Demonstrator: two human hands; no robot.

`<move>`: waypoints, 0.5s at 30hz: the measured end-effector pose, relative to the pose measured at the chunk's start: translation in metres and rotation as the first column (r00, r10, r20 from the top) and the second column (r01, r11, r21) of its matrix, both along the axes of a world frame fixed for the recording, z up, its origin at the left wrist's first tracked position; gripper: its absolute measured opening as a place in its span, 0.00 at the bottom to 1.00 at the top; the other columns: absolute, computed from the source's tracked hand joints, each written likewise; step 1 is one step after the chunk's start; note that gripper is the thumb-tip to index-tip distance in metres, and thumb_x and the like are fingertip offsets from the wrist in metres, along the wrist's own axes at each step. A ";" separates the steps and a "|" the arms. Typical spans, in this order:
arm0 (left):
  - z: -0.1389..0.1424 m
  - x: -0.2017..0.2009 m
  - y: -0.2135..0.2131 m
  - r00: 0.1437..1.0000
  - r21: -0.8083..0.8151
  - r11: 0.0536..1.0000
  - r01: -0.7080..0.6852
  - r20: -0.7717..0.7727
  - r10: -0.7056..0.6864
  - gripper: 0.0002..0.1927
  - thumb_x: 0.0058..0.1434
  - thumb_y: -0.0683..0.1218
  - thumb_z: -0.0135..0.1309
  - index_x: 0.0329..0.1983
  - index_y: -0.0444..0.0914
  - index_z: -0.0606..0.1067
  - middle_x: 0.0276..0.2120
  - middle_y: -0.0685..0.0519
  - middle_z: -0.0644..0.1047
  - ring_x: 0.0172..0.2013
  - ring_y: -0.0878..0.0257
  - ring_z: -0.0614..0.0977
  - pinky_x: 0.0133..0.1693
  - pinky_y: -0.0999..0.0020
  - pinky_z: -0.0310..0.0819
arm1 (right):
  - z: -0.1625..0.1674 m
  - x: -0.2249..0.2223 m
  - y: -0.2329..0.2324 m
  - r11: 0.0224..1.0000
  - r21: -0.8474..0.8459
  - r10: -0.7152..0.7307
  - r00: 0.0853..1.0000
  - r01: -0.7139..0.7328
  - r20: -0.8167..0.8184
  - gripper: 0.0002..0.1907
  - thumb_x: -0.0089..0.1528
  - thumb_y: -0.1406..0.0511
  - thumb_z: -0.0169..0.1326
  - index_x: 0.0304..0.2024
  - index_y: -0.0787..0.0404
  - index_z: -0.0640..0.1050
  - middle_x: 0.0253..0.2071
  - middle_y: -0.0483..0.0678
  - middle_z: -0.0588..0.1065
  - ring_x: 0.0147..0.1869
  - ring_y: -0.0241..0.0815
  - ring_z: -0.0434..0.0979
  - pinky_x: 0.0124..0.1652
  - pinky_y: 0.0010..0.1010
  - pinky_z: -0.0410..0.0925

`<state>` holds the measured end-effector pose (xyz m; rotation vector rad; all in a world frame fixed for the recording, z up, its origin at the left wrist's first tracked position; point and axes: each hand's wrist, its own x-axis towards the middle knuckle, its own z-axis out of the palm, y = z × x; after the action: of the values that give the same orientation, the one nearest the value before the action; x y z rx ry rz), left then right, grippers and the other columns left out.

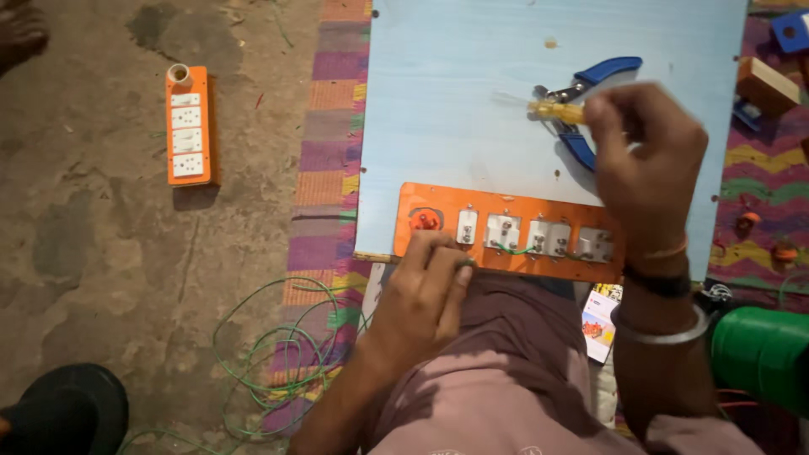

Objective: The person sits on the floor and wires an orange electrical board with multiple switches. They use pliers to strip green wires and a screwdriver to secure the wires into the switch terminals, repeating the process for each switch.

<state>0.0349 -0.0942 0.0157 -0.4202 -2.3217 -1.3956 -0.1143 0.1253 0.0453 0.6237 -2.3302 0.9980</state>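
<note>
The left hand (421, 291) pinches a green wire (511, 249) beside the orange switch plate (438, 202), the right hand (645, 147) grasps a yellow-handled screwdriver (556, 110); keeping the plate steady should help.

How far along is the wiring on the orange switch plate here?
Done: white modules sit in the orange plate, and green wire links some. In hand: the left hand steadies the plate's edge while the right hand holds a yellow-handled screwdriver. Left: how many terminals remain unwired is unclear.
</note>
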 end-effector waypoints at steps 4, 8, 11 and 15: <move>0.006 0.011 -0.004 0.983 0.065 0.996 0.069 0.164 -0.078 0.03 0.69 0.39 0.51 0.42 0.33 0.74 0.37 0.46 0.73 0.36 0.48 0.79 0.39 0.58 0.73 | 0.010 0.060 -0.014 0.951 0.297 -0.003 0.966 0.082 -0.257 0.02 0.66 0.71 0.58 0.41 0.64 0.80 0.42 0.51 0.79 0.45 0.46 0.80 0.42 0.37 0.72; 0.006 0.024 -0.016 0.915 0.211 0.956 0.205 0.306 -0.264 0.05 0.70 0.39 0.48 0.39 0.33 0.73 0.33 0.47 0.73 0.33 0.53 0.77 0.36 0.62 0.70 | 0.012 0.096 -0.014 0.791 0.342 0.564 0.821 -0.508 -0.086 0.12 0.60 0.68 0.61 0.46 0.65 0.82 0.46 0.53 0.78 0.50 0.48 0.80 0.44 0.39 0.74; -0.002 0.025 -0.021 0.721 0.438 0.844 0.311 0.469 -0.509 0.11 0.73 0.41 0.47 0.35 0.33 0.73 0.30 0.50 0.73 0.30 0.60 0.76 0.34 0.66 0.68 | 0.004 0.098 -0.013 0.684 0.476 0.682 0.716 -0.553 -0.149 0.13 0.59 0.67 0.62 0.45 0.67 0.82 0.45 0.54 0.79 0.47 0.48 0.81 0.41 0.41 0.77; -0.011 0.026 -0.017 0.553 0.623 0.738 0.258 0.532 -0.642 0.11 0.73 0.43 0.49 0.36 0.32 0.75 0.29 0.50 0.73 0.30 0.64 0.72 0.33 0.69 0.65 | -0.008 0.101 -0.011 0.673 0.400 0.716 0.684 -0.622 -0.142 0.11 0.58 0.68 0.62 0.42 0.68 0.82 0.40 0.53 0.78 0.41 0.45 0.81 0.33 0.34 0.73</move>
<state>0.0610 -0.1116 0.0043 -0.3910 -2.3315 -2.7826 -0.0129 0.1141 0.0368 1.7532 -2.0099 0.7238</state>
